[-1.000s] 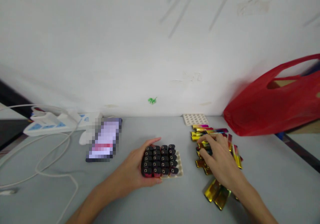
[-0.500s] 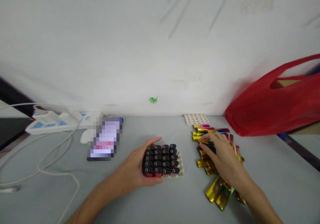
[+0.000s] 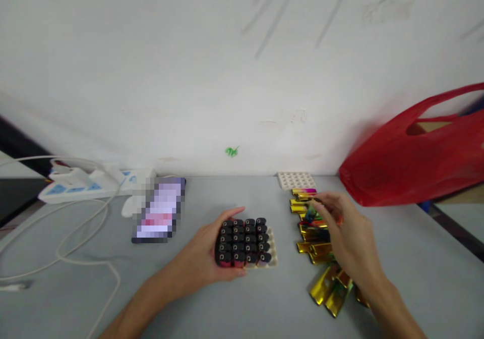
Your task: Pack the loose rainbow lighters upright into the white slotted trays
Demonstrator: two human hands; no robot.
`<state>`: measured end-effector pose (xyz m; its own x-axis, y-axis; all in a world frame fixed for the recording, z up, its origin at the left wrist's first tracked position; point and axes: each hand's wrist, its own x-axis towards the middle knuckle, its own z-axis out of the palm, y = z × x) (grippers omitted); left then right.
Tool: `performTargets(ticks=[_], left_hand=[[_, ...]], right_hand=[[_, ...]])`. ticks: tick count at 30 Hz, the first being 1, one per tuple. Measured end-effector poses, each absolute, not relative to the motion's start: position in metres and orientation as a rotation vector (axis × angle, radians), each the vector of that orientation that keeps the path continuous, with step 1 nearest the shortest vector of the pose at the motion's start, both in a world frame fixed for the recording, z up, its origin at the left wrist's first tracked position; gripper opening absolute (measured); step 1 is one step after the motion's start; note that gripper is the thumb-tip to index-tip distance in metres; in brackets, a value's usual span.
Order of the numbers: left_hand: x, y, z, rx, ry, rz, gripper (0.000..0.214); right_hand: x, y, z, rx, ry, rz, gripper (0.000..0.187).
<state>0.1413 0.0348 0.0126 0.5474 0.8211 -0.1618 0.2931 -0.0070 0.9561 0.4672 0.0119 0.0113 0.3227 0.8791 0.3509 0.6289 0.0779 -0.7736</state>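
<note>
My left hand (image 3: 206,250) is wrapped round the left side of a block of black-topped pieces (image 3: 244,243), thumb and fingers spanning its far and near edges. These pieces stand upright in rows in a pale gridded tray (image 3: 274,250), whose right-hand column shows bare. At the right, my right hand (image 3: 348,230) pinches a shiny multicoloured tube (image 3: 311,212) between thumb and fingers, partly hidden by them. Under and around that hand lies a loose pile of shiny gold tubes (image 3: 321,286), some with pink or rainbow tints.
Against the wall lies a second pale gridded tray (image 3: 297,180). A red bag (image 3: 416,157) stands at the back right. On the left are a phone (image 3: 161,210), a white power strip (image 3: 83,185) and a looping white cable (image 3: 62,248).
My right hand has lifted slightly and shifted right, and a shiny tube now shows in its fingertips. My left hand and the filled tray have stayed put.
</note>
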Motion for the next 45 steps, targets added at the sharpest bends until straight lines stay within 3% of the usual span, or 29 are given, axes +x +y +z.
performTargets(ticks=[8,13,16,20,32,41,45], left_hand=[[0.14,0.035,0.009,1.55,0.964,0.539,0.107],[0.14,0.036,0.009,1.562,0.942,0.548,0.107],[0.141,0.035,0.009,1.548,0.954,0.54,0.107],[0.141,0.035,0.01,1.544,0.971,0.532,0.108],[0.142,0.033,0.013,1.539,0.964,0.542,0.106],[0.141,0.035,0.011,1.545,0.969,0.541,0.106],[0.141,0.036,0.01,1.568,0.983,0.543,0.106]], right_hand=[[0.46,0.009,0.024,-1.28,-0.898,1.085,0.05],[0.452,0.009,0.03,-1.036,-0.536,1.397,0.039],[0.452,0.012,0.036,-0.897,-0.192,1.437,0.023],[0.451,0.015,0.043,-0.766,0.052,1.446,0.032],[0.437,0.004,0.033,-0.854,-0.246,1.621,0.022],[0.435,0.0,0.032,-0.952,-0.495,1.567,0.047],[0.431,0.0,0.035,-0.99,-0.654,1.515,0.042]])
